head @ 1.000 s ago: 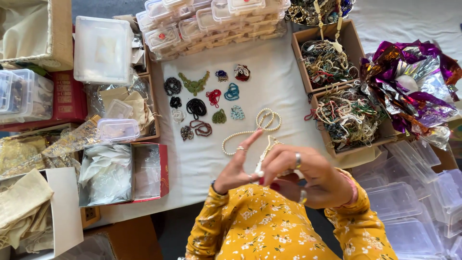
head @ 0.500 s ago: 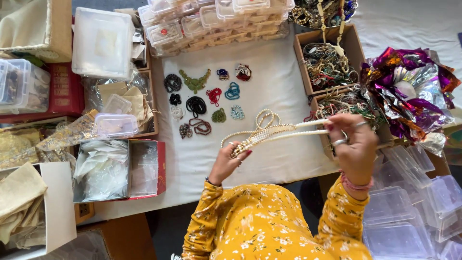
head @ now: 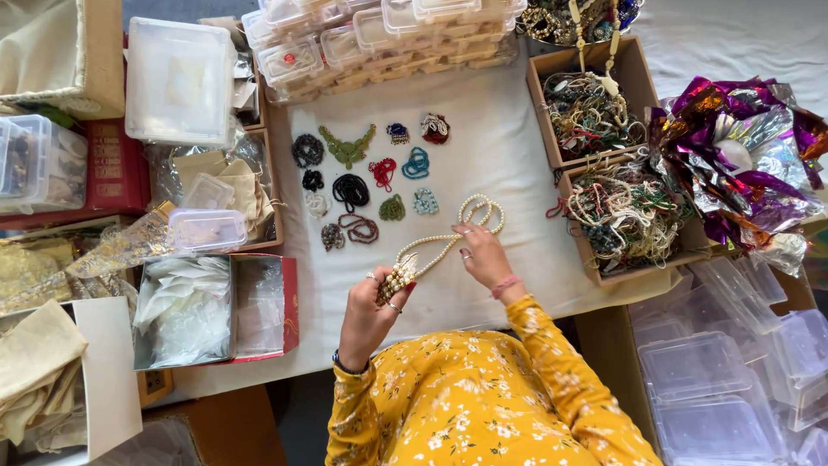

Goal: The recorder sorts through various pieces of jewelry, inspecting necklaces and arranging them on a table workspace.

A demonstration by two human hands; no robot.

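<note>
On the white cloth (head: 517,155), at 6 o'clock of small coiled necklaces (head: 362,185), the left hand (head: 371,315) pinches one end of a pearl necklace (head: 448,237) while the right hand (head: 483,255) fingers its strands, bare cloth between them and the cardboard boxes (head: 595,164) at 3 o'clock.

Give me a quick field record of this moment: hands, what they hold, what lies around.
left hand: pinches one end of a cream pearl bead necklace
right hand: fingers on the necklace's strands
necklace far end: looped flat on the white cloth
above: small coiled bead necklaces in rows
right: two cardboard boxes of tangled beads
</note>
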